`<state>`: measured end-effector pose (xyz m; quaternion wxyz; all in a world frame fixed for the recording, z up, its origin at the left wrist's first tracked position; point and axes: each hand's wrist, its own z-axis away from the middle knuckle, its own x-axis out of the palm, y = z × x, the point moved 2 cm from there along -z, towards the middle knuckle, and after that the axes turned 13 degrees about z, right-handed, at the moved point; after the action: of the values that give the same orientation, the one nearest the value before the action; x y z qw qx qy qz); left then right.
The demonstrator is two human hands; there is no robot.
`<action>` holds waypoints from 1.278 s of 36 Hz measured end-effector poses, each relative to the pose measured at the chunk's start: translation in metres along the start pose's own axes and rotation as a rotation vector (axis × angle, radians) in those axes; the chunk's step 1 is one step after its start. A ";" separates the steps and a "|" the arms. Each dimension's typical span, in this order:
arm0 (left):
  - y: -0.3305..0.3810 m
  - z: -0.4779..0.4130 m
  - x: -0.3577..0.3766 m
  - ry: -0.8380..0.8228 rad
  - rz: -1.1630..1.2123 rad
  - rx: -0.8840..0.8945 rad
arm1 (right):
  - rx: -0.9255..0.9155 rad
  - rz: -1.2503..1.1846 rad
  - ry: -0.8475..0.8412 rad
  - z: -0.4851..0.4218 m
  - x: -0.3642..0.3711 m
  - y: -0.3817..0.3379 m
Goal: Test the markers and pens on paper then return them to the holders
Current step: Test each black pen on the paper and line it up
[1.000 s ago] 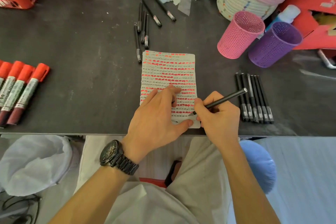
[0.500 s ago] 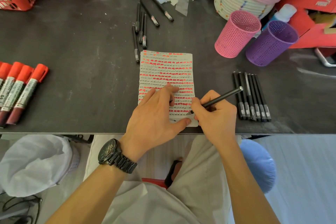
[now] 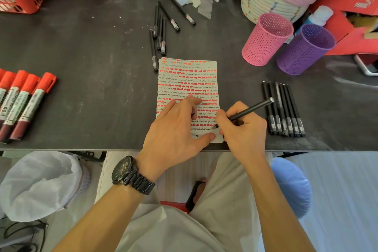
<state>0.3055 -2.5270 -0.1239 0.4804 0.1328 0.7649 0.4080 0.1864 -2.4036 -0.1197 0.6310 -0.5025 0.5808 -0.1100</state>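
Barely shifted at paper (image 3: 187, 75) bottom: pinching pen (image 3: 251, 108) in right grip (image 3: 243, 129), flat left grip (image 3: 176, 129) pressing, risking thumb-smeared ink.

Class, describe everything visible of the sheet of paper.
The sheet of paper is pale, rectangular, round-cornered, lying flat on the dark table near its front edge. Rows of red marker dabs alternate with small black scribbles; the nearest strip is almost bare. The left hand presses its lower half; the right hand holds a black pen, tip on its lower right.
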 end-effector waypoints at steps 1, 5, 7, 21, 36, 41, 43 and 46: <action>0.000 0.000 0.000 0.001 -0.003 0.003 | -0.003 0.001 -0.003 0.000 0.000 0.000; 0.001 0.000 -0.001 0.001 -0.001 0.010 | 0.001 0.007 0.002 0.000 0.000 0.000; 0.002 0.000 -0.001 -0.002 0.000 0.013 | 0.008 0.006 0.005 0.000 0.000 -0.001; 0.003 0.000 -0.002 -0.012 0.007 0.001 | 0.046 0.002 -0.001 0.000 -0.001 -0.003; 0.002 -0.001 -0.002 -0.013 0.006 0.001 | 0.017 0.017 0.008 0.001 -0.002 -0.004; 0.001 0.000 -0.001 -0.019 0.006 0.006 | 0.067 -0.038 0.095 0.000 -0.003 -0.006; 0.002 0.000 -0.003 -0.016 0.037 -0.004 | 0.093 -0.124 0.109 -0.001 -0.006 -0.009; 0.002 0.000 -0.007 -0.043 0.123 -0.027 | 0.133 -0.211 0.097 -0.004 -0.010 -0.010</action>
<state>0.3086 -2.5301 -0.1183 0.4723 0.1818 0.7394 0.4441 0.1848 -2.4029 -0.1055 0.6189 -0.5118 0.5462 -0.2382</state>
